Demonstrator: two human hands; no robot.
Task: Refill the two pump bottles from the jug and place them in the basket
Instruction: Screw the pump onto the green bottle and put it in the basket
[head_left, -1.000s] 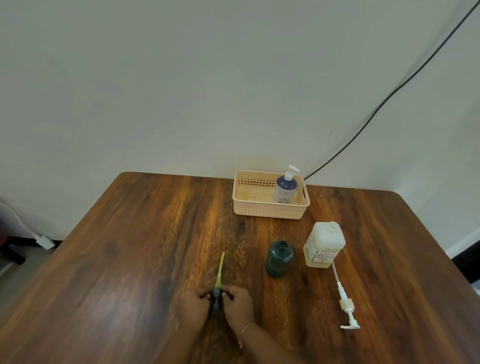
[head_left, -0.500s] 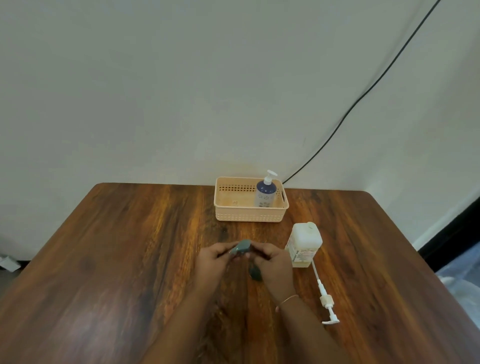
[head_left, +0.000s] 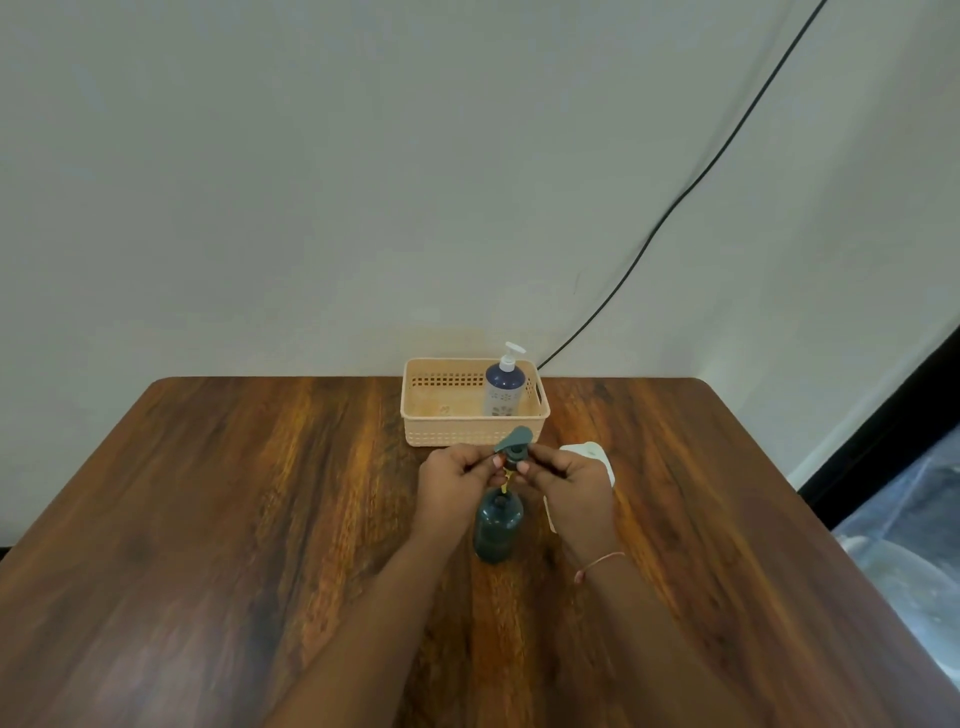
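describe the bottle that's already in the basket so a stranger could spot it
At the table's far edge by the wall sits a peach basket. Upright in its right end is the blue bottle, the only one with a white pump; the other is dark green.

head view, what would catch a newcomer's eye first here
Both hands, left and right, meet mid-table, pinching a dark green pump head whose yellowish tube dips toward the open dark green bottle below. Behind them, at the table's far edge, a peach basket holds a blue pump bottle in its right end.
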